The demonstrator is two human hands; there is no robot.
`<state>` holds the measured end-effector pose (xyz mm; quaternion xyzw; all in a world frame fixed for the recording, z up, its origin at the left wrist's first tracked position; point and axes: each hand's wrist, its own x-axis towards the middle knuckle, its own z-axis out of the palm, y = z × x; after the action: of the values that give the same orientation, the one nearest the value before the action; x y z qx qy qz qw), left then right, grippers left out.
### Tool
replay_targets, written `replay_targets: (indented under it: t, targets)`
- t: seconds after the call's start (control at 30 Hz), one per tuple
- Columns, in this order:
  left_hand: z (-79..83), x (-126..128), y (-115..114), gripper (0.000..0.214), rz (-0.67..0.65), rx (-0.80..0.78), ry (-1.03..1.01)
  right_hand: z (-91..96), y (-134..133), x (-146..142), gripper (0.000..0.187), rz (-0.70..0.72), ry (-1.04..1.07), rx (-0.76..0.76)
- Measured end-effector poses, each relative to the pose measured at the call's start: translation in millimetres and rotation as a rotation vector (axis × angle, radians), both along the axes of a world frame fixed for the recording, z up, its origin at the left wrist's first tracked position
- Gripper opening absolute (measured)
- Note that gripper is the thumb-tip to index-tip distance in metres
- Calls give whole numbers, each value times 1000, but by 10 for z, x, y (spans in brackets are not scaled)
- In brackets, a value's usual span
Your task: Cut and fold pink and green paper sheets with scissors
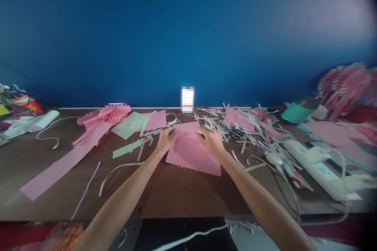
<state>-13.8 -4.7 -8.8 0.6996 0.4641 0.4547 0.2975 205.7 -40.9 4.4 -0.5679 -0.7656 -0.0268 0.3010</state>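
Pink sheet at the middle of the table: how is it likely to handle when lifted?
The pink sheet is probably light, since it looks thin and papery. It may crease easily: the similar-looking pink fan holds sharp pleats. Being broad and flat, it seems unlikely to roll, though loose corners could sag.

A deep blue wall (176, 39), paler toward upper right, backs a brown table (188, 196).

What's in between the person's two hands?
A piece of pink paper lies between the left hand and the right hand, with both hands touching it. The head view shows this.
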Motion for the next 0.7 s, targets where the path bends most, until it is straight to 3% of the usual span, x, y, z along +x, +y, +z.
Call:
replay_targets:
  t: [0.33, 0.7]
  targets:
    - [-55, -17, 54, 30, 71, -71, -37, 61, 7, 115, 34, 1, -90, 125]
    - [-66, -16, 38, 28, 138, 27, 70, 26, 39, 141, 32, -17, -15, 63]
